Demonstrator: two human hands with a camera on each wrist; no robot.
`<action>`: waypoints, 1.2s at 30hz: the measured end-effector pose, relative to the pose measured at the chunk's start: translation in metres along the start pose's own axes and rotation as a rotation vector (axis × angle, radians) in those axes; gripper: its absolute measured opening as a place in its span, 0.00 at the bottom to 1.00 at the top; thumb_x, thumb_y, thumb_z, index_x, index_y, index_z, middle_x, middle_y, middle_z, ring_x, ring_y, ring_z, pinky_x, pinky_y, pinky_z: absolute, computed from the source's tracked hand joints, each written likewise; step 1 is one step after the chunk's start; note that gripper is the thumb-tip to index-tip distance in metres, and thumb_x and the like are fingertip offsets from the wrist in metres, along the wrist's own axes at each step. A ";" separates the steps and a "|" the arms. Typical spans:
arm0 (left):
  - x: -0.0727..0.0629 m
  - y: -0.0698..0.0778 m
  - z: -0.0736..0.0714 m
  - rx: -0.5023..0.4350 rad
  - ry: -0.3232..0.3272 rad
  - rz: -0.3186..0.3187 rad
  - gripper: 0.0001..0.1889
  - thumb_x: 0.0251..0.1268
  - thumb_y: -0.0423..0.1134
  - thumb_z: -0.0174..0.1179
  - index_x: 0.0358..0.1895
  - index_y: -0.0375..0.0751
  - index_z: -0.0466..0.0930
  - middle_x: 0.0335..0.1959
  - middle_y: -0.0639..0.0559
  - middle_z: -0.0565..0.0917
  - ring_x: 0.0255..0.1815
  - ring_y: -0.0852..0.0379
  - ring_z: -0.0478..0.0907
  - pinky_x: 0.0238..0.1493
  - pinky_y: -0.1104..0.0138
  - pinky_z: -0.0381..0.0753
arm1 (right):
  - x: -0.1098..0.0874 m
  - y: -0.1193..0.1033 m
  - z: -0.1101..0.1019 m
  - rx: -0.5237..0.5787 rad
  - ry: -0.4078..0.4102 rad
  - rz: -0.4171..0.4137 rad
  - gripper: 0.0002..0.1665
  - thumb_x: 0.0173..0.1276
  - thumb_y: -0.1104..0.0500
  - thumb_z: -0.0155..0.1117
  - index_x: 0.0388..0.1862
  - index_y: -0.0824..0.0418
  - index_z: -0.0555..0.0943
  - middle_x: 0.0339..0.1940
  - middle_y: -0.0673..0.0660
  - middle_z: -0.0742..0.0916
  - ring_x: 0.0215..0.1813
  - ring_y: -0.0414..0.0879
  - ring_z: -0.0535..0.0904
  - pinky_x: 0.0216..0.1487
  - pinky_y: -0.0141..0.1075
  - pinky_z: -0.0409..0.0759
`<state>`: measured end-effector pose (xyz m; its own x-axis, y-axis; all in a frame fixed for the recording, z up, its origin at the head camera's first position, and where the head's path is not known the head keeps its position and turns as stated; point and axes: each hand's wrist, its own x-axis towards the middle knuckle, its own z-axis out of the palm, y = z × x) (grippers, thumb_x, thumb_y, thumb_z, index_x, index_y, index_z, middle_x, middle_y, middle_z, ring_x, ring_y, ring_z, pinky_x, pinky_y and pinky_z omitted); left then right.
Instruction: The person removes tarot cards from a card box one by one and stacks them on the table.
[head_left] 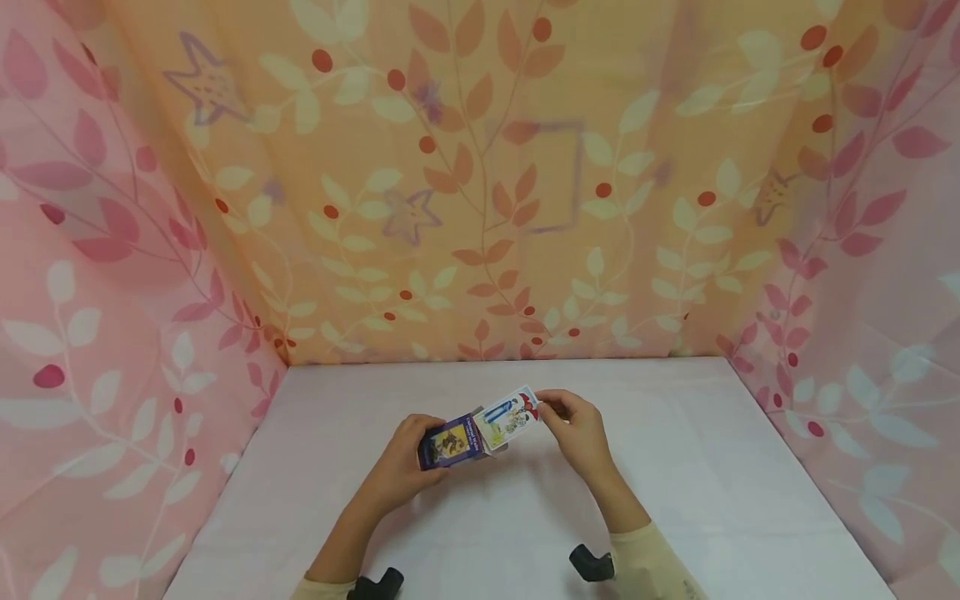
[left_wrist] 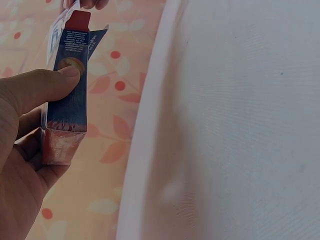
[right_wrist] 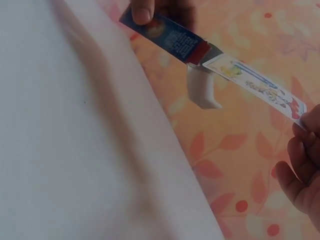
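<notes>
A small dark-blue card box with a yellow picture on its front is gripped in my left hand, above the white table. In the left wrist view, the thumb presses the printed narrow side of the box, and its end flap stands open at the top. A white illustrated card sticks most of the way out of the box's open end. My right hand pinches the card's outer corner between thumb and fingertips. In the right wrist view, the card spans from box to fingers, and a pale flap hangs below the opening.
A white cloth-covered table lies under both hands. Floral curtains enclose it, orange-yellow at the back and pink at the sides. Black bent pieces sit at both sleeves.
</notes>
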<state>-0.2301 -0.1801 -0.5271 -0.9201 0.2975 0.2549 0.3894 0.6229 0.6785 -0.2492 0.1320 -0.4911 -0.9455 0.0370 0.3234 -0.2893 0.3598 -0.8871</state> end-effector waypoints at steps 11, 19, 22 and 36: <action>0.003 0.004 0.002 -0.005 -0.001 0.015 0.38 0.48 0.39 0.82 0.65 0.50 0.73 0.61 0.58 0.74 0.63 0.58 0.71 0.68 0.51 0.75 | 0.014 0.009 -0.022 -0.014 -0.008 -0.034 0.09 0.72 0.59 0.69 0.49 0.58 0.88 0.41 0.54 0.90 0.42 0.44 0.82 0.41 0.27 0.82; -0.002 0.004 0.000 -0.013 0.017 -0.017 0.38 0.47 0.36 0.82 0.64 0.50 0.73 0.61 0.57 0.75 0.62 0.56 0.71 0.68 0.49 0.75 | 0.022 0.012 -0.028 -0.043 -0.027 -0.057 0.09 0.72 0.60 0.68 0.49 0.58 0.88 0.42 0.54 0.90 0.41 0.41 0.83 0.42 0.28 0.82; -0.003 0.003 -0.001 -0.012 0.012 -0.020 0.39 0.47 0.37 0.82 0.65 0.51 0.73 0.61 0.58 0.74 0.62 0.57 0.71 0.68 0.50 0.75 | 0.025 0.013 -0.030 -0.063 -0.036 -0.069 0.09 0.72 0.60 0.68 0.49 0.58 0.88 0.42 0.54 0.90 0.41 0.42 0.83 0.42 0.28 0.83; -0.005 0.004 -0.006 -0.036 0.023 -0.016 0.40 0.47 0.36 0.82 0.65 0.55 0.72 0.62 0.59 0.74 0.63 0.55 0.72 0.68 0.49 0.76 | 0.046 0.018 -0.036 -0.106 -0.184 -0.053 0.09 0.75 0.58 0.65 0.50 0.56 0.87 0.42 0.52 0.90 0.42 0.45 0.84 0.45 0.34 0.84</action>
<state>-0.2244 -0.1833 -0.5215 -0.9271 0.2704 0.2595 0.3732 0.6012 0.7066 -0.2928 0.1737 -0.4803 -0.9437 -0.1520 0.2939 -0.3308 0.4535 -0.8276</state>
